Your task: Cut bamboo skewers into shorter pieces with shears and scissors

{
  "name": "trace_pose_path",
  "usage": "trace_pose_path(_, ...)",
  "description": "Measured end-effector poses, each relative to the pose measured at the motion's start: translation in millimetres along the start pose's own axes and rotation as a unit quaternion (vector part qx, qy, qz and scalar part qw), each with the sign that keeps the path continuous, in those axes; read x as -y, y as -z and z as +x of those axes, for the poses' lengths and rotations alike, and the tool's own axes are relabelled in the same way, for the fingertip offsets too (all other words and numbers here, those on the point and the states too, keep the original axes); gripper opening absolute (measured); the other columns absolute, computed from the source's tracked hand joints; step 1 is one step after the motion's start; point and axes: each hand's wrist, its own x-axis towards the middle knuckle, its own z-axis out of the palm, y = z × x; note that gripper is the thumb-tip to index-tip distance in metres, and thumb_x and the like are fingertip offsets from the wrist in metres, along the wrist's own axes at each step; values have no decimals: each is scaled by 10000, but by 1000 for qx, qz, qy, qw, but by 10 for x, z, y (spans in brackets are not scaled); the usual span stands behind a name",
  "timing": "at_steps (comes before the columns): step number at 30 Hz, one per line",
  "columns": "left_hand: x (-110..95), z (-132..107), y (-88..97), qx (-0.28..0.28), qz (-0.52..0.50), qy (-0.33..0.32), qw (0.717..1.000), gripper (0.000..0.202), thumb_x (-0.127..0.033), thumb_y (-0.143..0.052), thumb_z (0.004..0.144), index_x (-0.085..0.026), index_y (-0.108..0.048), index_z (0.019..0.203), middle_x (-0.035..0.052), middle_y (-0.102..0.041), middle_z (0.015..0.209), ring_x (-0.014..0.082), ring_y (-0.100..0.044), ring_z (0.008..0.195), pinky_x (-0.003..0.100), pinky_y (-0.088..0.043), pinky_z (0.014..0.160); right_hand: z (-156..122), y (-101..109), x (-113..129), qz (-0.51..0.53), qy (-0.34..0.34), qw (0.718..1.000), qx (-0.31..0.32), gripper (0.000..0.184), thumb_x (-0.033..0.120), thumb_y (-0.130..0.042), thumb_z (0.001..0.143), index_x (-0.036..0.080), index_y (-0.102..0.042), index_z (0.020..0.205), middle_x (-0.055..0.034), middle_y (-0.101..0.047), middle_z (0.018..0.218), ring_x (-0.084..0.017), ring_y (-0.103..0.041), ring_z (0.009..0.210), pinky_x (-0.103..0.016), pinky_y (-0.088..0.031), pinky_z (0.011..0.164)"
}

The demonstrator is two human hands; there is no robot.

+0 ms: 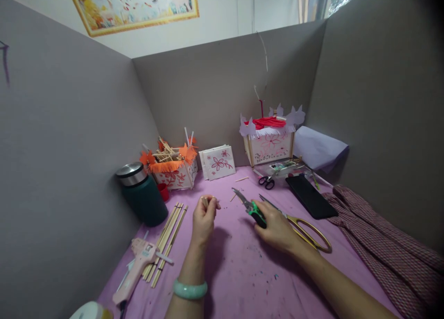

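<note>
My left hand (204, 217), a green bangle (190, 289) on its wrist, is closed over the purple cloth in the middle. Ends of what look like short wooden sticks (205, 200) show at its fingers; the rest is hidden in the hand. Green-handled pruning shears (255, 211) are gripped in my right hand (277, 226), their curved blade pointing up and left, apart from the left hand. Under and beside the right hand lie large gold-handled scissors (314, 233). Small wooden stick bits (233, 197) are on the cloth beyond the shears.
Left: a dark green flask (144, 199), a pink glue gun (137, 266), chopsticks (169, 245), and an orange-fringed box (173, 175) of sticks. Behind: drawn cards (220, 163) and a box (272, 148) with red cord. Right: small scissors (267, 182), a black phone (310, 196), checked fabric (378, 236). Grey panels surround the table.
</note>
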Motion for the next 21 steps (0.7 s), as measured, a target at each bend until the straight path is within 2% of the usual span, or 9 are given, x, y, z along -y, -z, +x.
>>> trace_pose_path(3,34,26,11,-15,-60,5,998,225,-394,-574,817,-193,-476,792,-51,-497,639,83,-426,537,206,-351,537,21,-23,-104,-114,-74,991,-9,601,387,-600,744,131,-455,1269,-157,-550,1132,-308,-483,1051,-403,-365,855)
trace_pose_path(7,57,21,8,5,-75,27,997,191,-366,-556,827,-190,-491,866,-56,-455,636,91,-433,560,217,-366,576,0,-92,-125,-213,-98,972,12,637,521,-612,722,131,-503,1214,-166,-569,1072,-343,-484,1005,-434,-328,815)
trace_pose_path(10,45,0,-1,19,-47,42,998,182,-332,-564,805,-177,-532,896,-42,-470,676,99,-449,598,224,-375,609,-9,-146,-90,-234,-100,967,5,619,558,-584,738,118,-524,1169,-173,-573,1077,-338,-480,994,-431,-313,806)
trace_pose_path(16,41,-5,-3,63,-4,103,993,95,-222,-575,729,-175,-521,792,-18,-505,717,114,-473,633,251,-401,641,9,-190,-91,-240,-105,965,-8,615,605,-518,776,101,-544,1129,-183,-583,1081,-345,-469,1007,-449,-310,793)
trace_pose_path(21,-25,-47,-39,62,-38,89,993,116,-230,-591,735,-185,-507,803,-28,-496,713,97,-453,590,228,-378,579,-5,-202,-105,-234,-106,966,-28,531,578,-508,808,134,-575,1091,-161,-599,1051,-338,-481,992,-455,-316,790)
